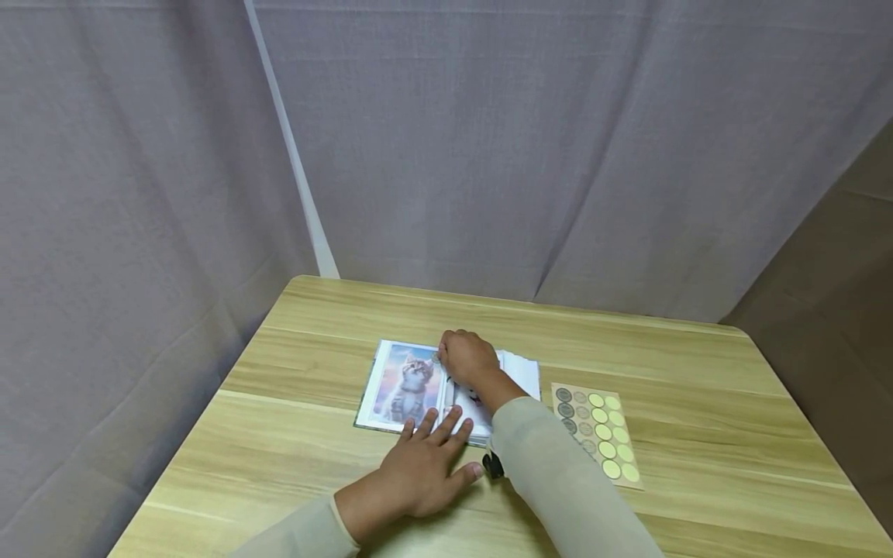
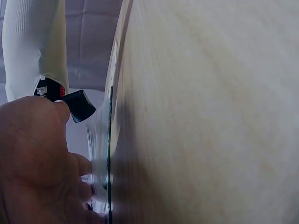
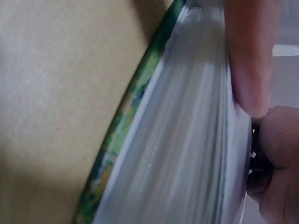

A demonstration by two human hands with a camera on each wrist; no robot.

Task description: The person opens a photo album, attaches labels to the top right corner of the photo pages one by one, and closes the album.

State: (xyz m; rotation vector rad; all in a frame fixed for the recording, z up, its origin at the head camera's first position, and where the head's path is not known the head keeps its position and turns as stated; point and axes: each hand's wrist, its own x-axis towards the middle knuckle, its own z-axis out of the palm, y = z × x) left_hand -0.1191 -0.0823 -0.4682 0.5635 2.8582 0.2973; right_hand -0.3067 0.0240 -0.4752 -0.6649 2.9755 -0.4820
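Open book [image 1: 410, 391], on bench [image 1: 279, 442]; long axis left to right; right hand [image 1: 471, 361] over gutter's far end, fingers curled, cannot tell whether grasping anything; left hand [image 1: 427, 470] at near edge, fingers released, spread across gutter.

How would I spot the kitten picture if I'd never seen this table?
On the wooden table, find the open book. Its left page holds the kitten picture. Unlike the sheet of circles to the book's right, it shows a tabby gazing upward against a pastel sky.
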